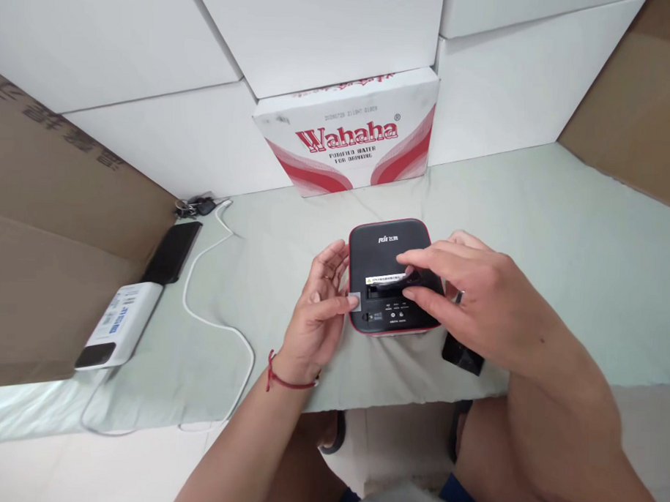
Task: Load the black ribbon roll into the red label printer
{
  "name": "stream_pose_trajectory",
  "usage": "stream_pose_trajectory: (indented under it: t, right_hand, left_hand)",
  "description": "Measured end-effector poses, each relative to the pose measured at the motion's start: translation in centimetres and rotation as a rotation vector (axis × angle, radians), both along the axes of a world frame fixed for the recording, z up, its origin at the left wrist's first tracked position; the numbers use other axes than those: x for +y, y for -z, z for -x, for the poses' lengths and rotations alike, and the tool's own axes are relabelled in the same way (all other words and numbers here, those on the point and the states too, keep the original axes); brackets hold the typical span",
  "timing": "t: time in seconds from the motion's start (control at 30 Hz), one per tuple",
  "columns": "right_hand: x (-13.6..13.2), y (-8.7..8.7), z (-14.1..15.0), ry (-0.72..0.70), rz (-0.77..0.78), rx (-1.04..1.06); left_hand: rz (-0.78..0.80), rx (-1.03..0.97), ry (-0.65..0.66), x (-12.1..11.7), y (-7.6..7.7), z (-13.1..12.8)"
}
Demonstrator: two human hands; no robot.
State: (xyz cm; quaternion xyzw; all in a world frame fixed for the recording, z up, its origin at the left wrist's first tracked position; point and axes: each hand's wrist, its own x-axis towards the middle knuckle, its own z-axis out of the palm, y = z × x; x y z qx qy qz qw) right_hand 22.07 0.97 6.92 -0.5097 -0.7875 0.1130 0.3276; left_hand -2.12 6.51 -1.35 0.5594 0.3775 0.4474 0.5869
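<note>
A black boxy device [388, 253] with rounded corners and a red rim lies on the cloth, with white lettering on top and a slot with a white warning label. My left hand [325, 305] grips its left side, thumb on a small grey patch [354, 302] by the lower left corner and fingers along the edge. Over the right half is my right hand [466, 285]. Its thumb and index finger pinch a dark glossy flap [405, 278] at the slot; how the flap joins the device cannot be made out. The other right fingers are partly hidden.
A Wahaha water carton [350, 142] stands behind, against white boxes [343, 31]. Left are a white power bank [120, 328], a black phone-like slab [173, 251], a white cable [204, 320] and keys [196, 206]. A black object [463, 353] lies near the front edge.
</note>
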Motion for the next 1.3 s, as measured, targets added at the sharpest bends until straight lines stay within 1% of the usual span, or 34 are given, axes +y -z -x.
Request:
stream_pose_trajectory:
  t: [0.07, 0.13, 0.2, 0.3, 0.4, 0.53, 0.6, 0.7, 0.77, 0.83, 0.9, 0.97, 1.07, 1.13, 1.2, 1.23, 1.3]
  right_hand:
    - [0.3, 0.0, 0.4, -0.023, 0.01, 0.002]
    - [0.4, 0.0, 0.5, -0.036, 0.052, 0.003]
    - [0.4, -0.1, 0.3, -0.029, 0.095, 0.006]
    - [0.1, -0.4, 0.1, -0.021, 0.131, 0.011]
    - [-0.3, -0.7, 0.0, -0.015, 0.128, 0.018]
    - [-0.3, -0.8, 0.4, -0.017, 0.132, -0.032]
    - [-0.1, -0.6, 0.8, 0.02, 0.123, -0.073]
    - [0.7, 0.1, 1.6, 0.121, 0.068, -0.053]
    - [1.3, 0.5, 2.2, 0.171, -0.011, 0.053]
    - [1.6, 0.6, 3.0, 0.209, -0.12, 0.189]
    - [1.4, 0.4, 3.8, 0.239, -0.224, 0.285]
    - [0.7, -0.1, 4.6, 0.232, -0.303, 0.333]
    - [-0.8, -0.9, 5.6, 0.132, -0.394, 0.335]
    - [-1.7, -1.4, 5.9, 0.05, -0.407, 0.298]
    - [-2.2, -1.7, 5.8, -0.006, -0.38, 0.286]
    - [-2.3, -1.9, 5.5, -0.016, -0.358, 0.309]
    - [-2.2, -2.0, 4.2, 0.031, -0.273, 0.388]
  left_hand:
    - [0.059, -0.016, 0.012, 0.3, -0.1, 0.0]
    - [0.079, -0.004, 0.035, 0.6, -0.3, 0.2]
    - [0.067, 0.025, 0.048, 0.7, -0.4, 0.4]
    - [0.04, 0.077, 0.028, 0.8, -0.4, 1.0]
    - [0.029, 0.122, 0.009, 0.9, -0.1, 1.6]
    - [-0.004, 0.191, 0.059, 1.0, 0.5, 2.1]
    - [-0.039, 0.224, 0.064, 1.0, 0.6, 2.2]
    - [-0.08, 0.261, -0.011, 0.7, 0.4, 2.0]
    - [-0.122, 0.288, -0.102, 0.2, -0.1, 1.7]
    - [-0.207, 0.333, -0.214, -0.4, -1.0, 1.2]
    - [-0.332, 0.378, -0.302, -1.0, -2.0, 0.7]
    - [-0.437, 0.373, -0.314, -1.7, -2.8, 0.3]
    - [-0.475, 0.281, -0.252, -2.7, -3.6, -0.2]
    - [-0.47, 0.234, -0.226, -3.0, -3.8, -0.3]
    - [-0.483, 0.215, -0.274, -3.0, -4.0, -0.1]
    - [-0.496, 0.19, -0.343, -2.8, -4.1, 0.1]
    - [-0.529, 0.097, -0.553, -2.3, -4.3, 0.9]
